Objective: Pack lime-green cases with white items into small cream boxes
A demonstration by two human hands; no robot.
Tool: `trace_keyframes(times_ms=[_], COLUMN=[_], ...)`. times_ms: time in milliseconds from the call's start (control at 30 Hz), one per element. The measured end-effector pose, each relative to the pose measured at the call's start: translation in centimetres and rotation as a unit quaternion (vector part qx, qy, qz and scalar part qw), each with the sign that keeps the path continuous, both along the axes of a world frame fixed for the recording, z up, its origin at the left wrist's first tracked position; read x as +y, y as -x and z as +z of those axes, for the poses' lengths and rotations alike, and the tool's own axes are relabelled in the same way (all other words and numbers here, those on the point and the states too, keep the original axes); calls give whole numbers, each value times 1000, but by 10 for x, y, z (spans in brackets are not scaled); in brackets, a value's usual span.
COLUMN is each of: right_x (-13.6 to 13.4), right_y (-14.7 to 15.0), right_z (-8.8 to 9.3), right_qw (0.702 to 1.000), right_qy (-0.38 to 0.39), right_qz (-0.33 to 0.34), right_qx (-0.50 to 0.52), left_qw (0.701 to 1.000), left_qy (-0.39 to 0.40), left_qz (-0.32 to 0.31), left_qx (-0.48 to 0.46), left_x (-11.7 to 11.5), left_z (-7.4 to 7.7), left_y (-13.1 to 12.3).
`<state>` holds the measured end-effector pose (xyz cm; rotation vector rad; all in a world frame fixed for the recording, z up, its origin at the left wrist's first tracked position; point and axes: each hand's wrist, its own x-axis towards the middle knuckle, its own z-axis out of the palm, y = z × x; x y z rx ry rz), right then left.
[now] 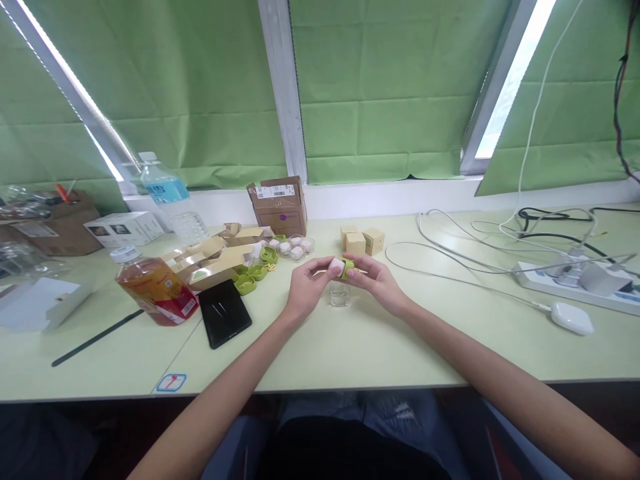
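Observation:
Above the middle of the table, both hands meet at chest-front distance. My left hand [306, 287] pinches a small whitish rounded piece [337, 265] between thumb and fingers. Against it, a small green cup-shaped piece [347, 268] is gripped by my right hand [377, 283]. The two pieces touch; fingers hide whether they are joined. Just below stands a small clear container [339, 297], its top partly covered by the hands. To the left lie several similar green pieces [257, 272] and a clear pack of whitish round pieces [297, 253].
Small tan boxes [355, 243] stand behind my hands. At left are opened cartons [220, 265], a black phone [225, 313], a drink bottle [155, 287] and a water bottle [173, 197]. A brown box [279, 208] sits at the back. Cables and a power strip [580, 283] occupy the right.

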<state>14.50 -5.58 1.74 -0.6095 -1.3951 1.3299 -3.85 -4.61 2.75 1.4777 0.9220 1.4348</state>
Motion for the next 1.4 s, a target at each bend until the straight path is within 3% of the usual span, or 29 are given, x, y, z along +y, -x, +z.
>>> trace_keyframes(times_ms=[200, 400, 600, 833, 967, 1133, 1300, 1400], right_x=[-2, -8, -10, -14, -19, -13, -12, -15], right_y=[3, 6, 11, 13, 9, 8, 6, 5], right_z=[-1, 2, -5, -6, 3, 2, 1, 6], right_qw=[999, 999, 985, 959, 962, 971, 953, 941], right_qy=[-9, -28, -115, -211, -207, -164, -226, -259], right_qz=[4, -17, -65, -94, -72, -86, -88, -127], right_qx=[-38, -29, -106, -163, -160, -149, -181, -177], left_qw=[1000, 996, 991, 965, 964, 959, 968, 971], left_qy=[1, -81, -109, -201, -195, -197, -178, -173], left_qz=[6, 25, -41, -20, 14, -9, -19, -24], left_qx=[2, 36, 58, 167, 178, 202, 178, 165], left_x=[-3, -8, -14, -12, -7, -9, -13, -17], left_z=[4, 6, 6, 3, 3, -2, -5, -2], left_y=[2, -1, -3, 1, 8, 10, 3, 0])
